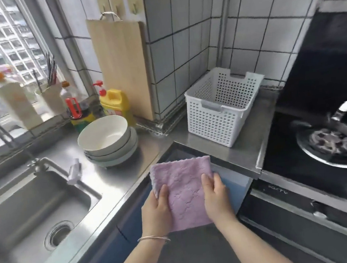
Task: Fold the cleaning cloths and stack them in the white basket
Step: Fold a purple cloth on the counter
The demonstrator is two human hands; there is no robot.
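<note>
Lilac cloth (185, 192): folded, gripped at its sides by left hand (158, 213) and right hand (217, 199). White basket (225, 104): seemingly empty on surface (248, 136); stacking is judged barely begun.

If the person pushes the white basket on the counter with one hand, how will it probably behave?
The white basket looks like thin perforated plastic with nothing visible inside, so it is probably light. On the smooth steel counter it would likely slide easily. It looks wide and low, so tipping seems unlikely.

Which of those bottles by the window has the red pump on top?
The yellow bottle, standing right in front of the wooden cutting board. The tall white bottle has an orange cap instead.
</note>
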